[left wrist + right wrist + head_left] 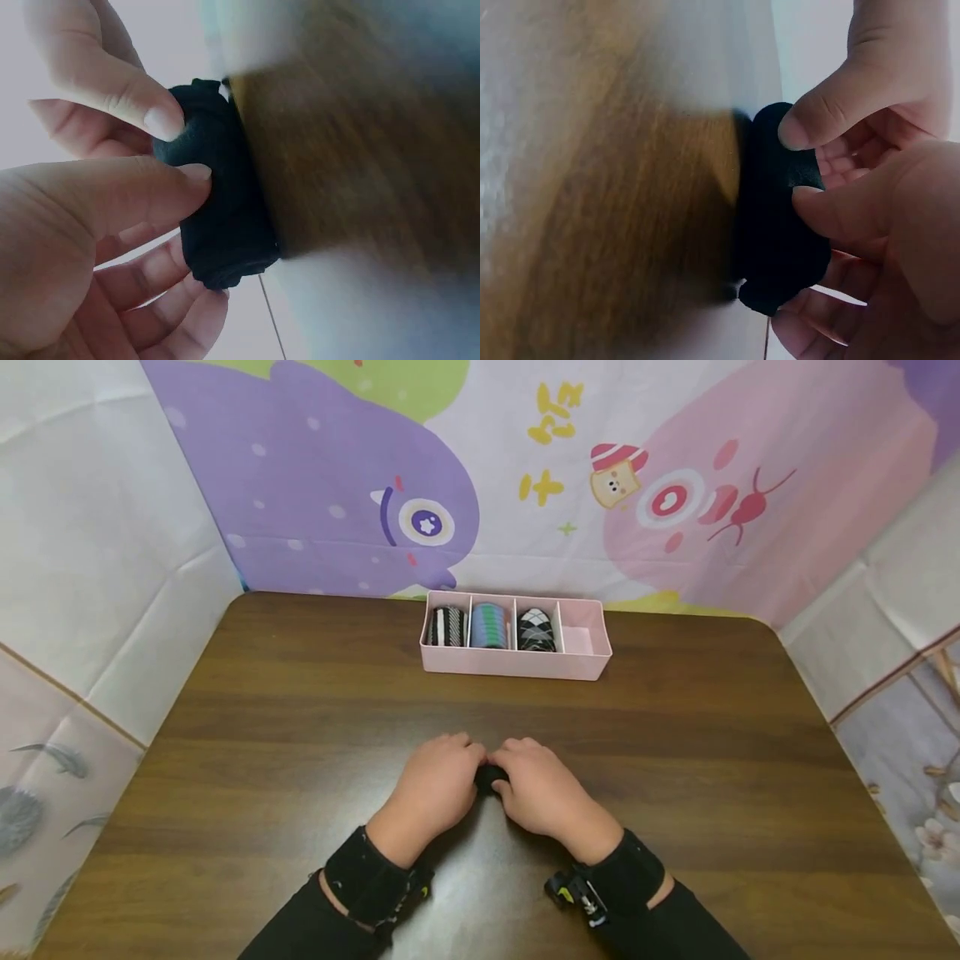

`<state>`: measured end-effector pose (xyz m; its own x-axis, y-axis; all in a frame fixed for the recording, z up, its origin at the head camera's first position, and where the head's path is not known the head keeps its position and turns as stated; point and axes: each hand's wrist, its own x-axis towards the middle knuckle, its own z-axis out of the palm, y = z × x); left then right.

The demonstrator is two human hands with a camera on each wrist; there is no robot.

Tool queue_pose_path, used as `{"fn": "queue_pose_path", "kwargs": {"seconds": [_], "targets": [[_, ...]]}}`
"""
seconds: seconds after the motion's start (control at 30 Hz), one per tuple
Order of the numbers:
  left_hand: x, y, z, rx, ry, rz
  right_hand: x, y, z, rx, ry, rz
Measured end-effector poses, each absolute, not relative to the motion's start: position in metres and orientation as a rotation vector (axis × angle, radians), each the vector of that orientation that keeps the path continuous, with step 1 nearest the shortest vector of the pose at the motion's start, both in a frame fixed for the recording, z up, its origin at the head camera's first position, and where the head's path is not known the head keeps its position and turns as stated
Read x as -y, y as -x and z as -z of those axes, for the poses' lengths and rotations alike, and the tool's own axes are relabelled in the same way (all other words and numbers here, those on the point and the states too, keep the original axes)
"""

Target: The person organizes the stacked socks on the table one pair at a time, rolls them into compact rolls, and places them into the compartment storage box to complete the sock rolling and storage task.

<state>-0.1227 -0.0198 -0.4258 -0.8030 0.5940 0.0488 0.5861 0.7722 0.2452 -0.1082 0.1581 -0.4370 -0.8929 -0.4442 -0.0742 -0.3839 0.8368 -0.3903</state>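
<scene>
Lying on the brown table (262, 710) near its front middle, the rolled black sock (489, 777) was gripped between my left hand (438, 789) and right hand (543, 793), their fingers curled round it, the pink divided box (517, 664) well beyond.

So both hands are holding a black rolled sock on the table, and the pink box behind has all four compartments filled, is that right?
Not quite. In the head view the pink box has only three compartments filled with rolled socks; the rightmost one is bare. The rest holds: the left hand and right hand both grip the black rolled sock on the table.
</scene>
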Motion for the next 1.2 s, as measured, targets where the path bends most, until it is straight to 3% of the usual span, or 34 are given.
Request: {"fn": "queue_pose_path", "kwargs": {"seconds": [0.3, 0.97, 1.2], "targets": [[0.023, 0.129, 0.427, -2.849, -0.961, -0.469, -0.157, 0.1, 0.437, -2.99, 0.727, 0.506], [0.026, 0.135, 0.426, -2.74, -0.963, -0.611, -0.145, 0.111, 0.433, -2.933, 0.612, 0.533], [0.034, 0.151, 0.419, -2.662, -1.03, -0.489, -0.144, 0.111, 0.436, -2.893, 0.644, 0.529]]}}
